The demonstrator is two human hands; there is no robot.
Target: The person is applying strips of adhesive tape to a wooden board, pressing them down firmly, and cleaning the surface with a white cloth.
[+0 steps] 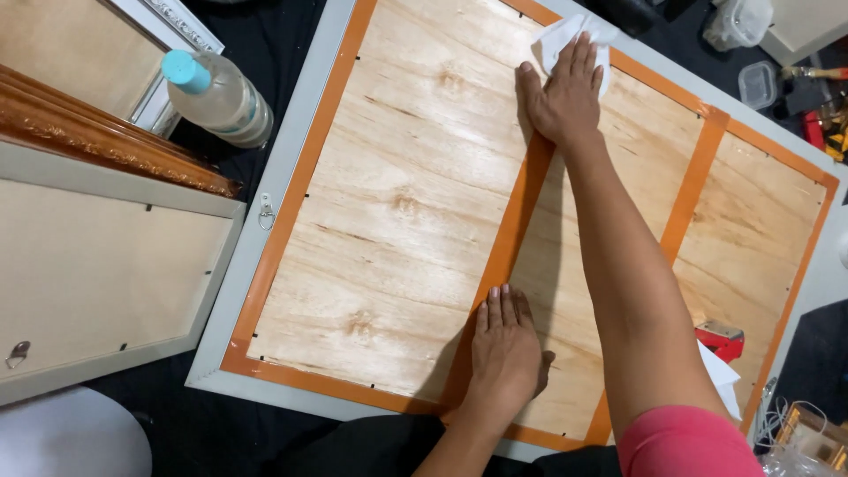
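Observation:
A large picture frame (pixel 287 168) lies face down, its plywood backing (pixel 397 221) edged and crossed by strips of orange tape (pixel 512 238). My right hand (pixel 565 88) reaches to the far edge and presses a white crumpled tissue (pixel 558 37) flat against the backing near the top of one orange strip. My left hand (pixel 505 349) rests palm down, fingers together, on the near end of the same strip. It holds nothing.
A clear plastic bottle (pixel 221 93) with a turquoise cap lies left of the frame. Other frames (pixel 97 265) lie at the left, one ornate brown. A red tool (pixel 720 340) sits under my right arm. Clear plastic containers (pixel 755 79) stand at the back right.

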